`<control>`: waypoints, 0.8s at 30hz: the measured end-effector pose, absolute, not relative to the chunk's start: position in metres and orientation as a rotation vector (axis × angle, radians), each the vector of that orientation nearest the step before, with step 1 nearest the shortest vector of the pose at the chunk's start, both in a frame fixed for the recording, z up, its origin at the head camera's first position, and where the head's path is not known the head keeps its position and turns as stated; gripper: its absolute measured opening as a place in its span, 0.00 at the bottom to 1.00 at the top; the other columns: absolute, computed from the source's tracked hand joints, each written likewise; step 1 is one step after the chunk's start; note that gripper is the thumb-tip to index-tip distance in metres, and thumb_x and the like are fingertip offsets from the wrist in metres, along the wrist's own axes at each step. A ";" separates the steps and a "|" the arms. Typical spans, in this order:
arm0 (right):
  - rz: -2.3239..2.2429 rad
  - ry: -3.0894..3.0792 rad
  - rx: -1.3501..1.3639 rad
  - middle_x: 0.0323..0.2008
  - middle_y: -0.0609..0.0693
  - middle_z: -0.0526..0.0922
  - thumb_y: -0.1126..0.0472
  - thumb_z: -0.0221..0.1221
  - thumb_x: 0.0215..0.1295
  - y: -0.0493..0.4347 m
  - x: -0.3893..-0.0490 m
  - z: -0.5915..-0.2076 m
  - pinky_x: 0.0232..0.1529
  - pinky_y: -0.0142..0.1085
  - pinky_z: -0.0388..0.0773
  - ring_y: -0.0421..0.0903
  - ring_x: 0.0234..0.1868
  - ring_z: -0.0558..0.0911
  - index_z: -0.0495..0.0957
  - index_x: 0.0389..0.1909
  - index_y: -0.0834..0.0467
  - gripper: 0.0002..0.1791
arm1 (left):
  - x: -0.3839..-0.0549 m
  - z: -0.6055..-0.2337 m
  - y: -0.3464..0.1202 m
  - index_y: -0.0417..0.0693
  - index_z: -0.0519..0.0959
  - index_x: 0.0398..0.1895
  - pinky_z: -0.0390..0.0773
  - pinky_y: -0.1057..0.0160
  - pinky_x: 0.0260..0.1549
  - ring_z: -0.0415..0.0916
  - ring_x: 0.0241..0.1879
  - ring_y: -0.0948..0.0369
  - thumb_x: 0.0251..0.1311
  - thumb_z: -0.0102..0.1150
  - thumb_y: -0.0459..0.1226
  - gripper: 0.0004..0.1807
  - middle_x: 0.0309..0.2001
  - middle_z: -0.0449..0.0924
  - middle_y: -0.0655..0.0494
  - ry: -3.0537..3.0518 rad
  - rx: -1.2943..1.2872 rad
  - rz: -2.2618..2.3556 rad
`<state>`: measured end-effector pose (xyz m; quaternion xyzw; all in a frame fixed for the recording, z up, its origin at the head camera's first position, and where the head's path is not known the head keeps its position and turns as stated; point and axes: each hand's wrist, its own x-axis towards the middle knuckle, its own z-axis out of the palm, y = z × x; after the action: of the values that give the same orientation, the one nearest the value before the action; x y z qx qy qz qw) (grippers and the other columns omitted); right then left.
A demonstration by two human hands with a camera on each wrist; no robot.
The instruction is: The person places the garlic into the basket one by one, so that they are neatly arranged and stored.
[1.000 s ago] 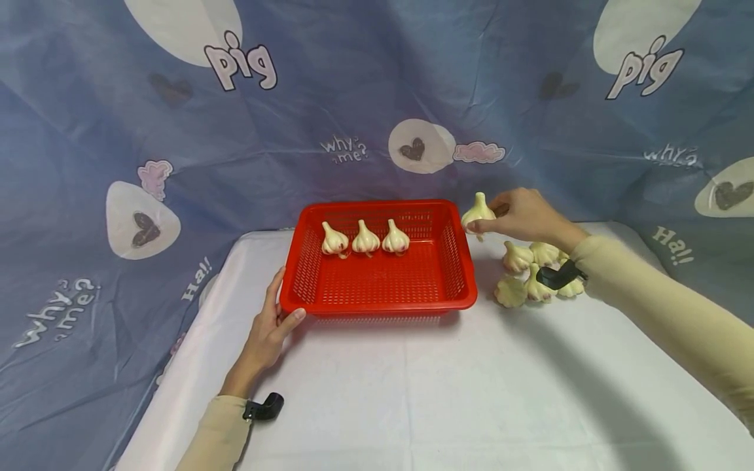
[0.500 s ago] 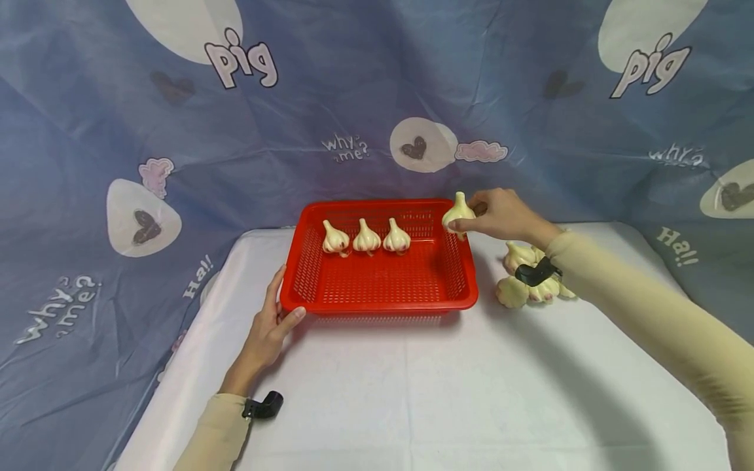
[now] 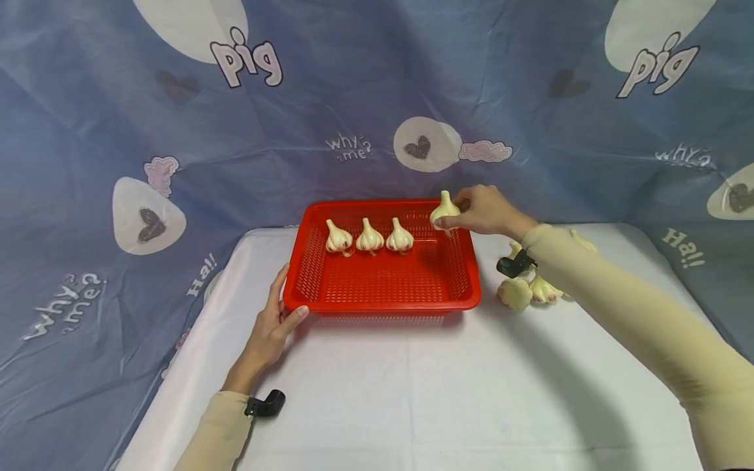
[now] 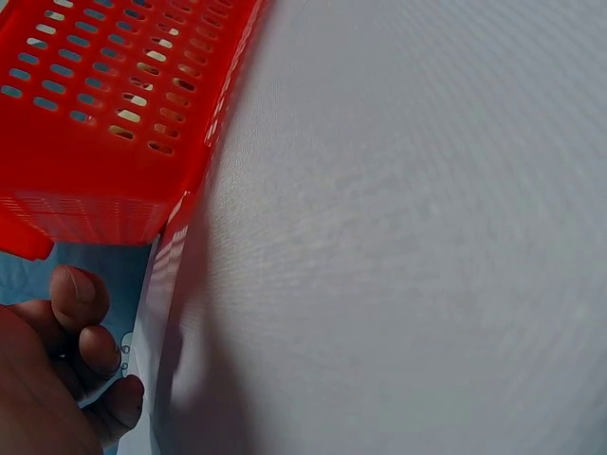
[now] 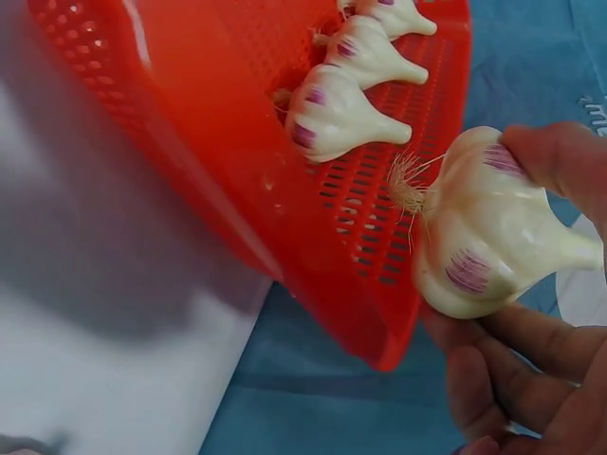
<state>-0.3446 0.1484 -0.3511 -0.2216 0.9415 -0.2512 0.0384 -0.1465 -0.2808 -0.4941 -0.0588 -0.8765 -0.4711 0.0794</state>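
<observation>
My right hand [image 3: 487,210] pinches a garlic bulb [image 3: 444,210] between thumb and fingers, above the right back part of a red basket [image 3: 383,307]. In the right wrist view the held garlic bulb [image 5: 488,232] shows purple streaks and a root tuft, with its stem pointing away from the basket. Three more garlic bulbs [image 3: 369,238] sit in a row along the basket's back side. My left hand [image 3: 268,332] holds the basket's front left corner, its thumb at the rim and a finger along the outer left side. The left wrist view shows several bent fingers [image 4: 80,296] below the basket.
Several garlic bulbs [image 3: 515,294] lie in a pile on the white tabletop [image 3: 365,386] to the right, partly hidden by my right forearm. A blue printed cloth [image 3: 294,118] hangs behind the table. Each wrist wears a black device [image 3: 266,403].
My right hand has carried the garlic bulb leftward, from outside the basket's right edge to over its right back part. The left hand keeps its place at the basket.
</observation>
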 end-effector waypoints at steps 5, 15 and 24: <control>-0.739 2.921 -0.658 0.37 0.54 0.92 0.38 0.74 0.59 0.140 -0.349 -0.352 0.35 0.38 0.76 0.50 0.38 0.84 0.90 0.47 0.62 0.31 | -0.147 -0.496 -0.282 0.73 0.45 0.87 0.75 0.65 0.44 0.79 0.44 0.61 0.72 0.59 0.45 0.47 0.57 0.88 0.43 -2.629 -0.174 -1.385; -0.710 2.945 -0.528 0.27 0.51 0.86 0.34 0.75 0.55 0.126 -0.351 -0.357 0.32 0.40 0.72 0.49 0.33 0.78 0.90 0.37 0.58 0.30 | -0.148 -0.496 -0.282 0.73 0.45 0.87 0.73 0.64 0.42 0.78 0.42 0.60 0.72 0.60 0.45 0.47 0.53 0.89 0.45 -2.640 -0.168 -1.369; -0.628 2.915 -0.592 0.39 0.54 0.89 0.41 0.78 0.55 0.120 -0.356 -0.365 0.42 0.45 0.76 0.52 0.39 0.79 0.89 0.50 0.62 0.31 | -0.148 -0.495 -0.282 0.78 0.44 0.86 0.74 0.64 0.46 0.79 0.45 0.60 0.73 0.59 0.46 0.47 0.56 0.89 0.47 -2.643 -0.168 -1.375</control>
<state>-0.3561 0.1195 -0.3650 -0.1946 0.9576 -0.2063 0.0507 -0.1476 -0.2817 -0.4945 -0.0562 -0.8829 -0.4594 0.0788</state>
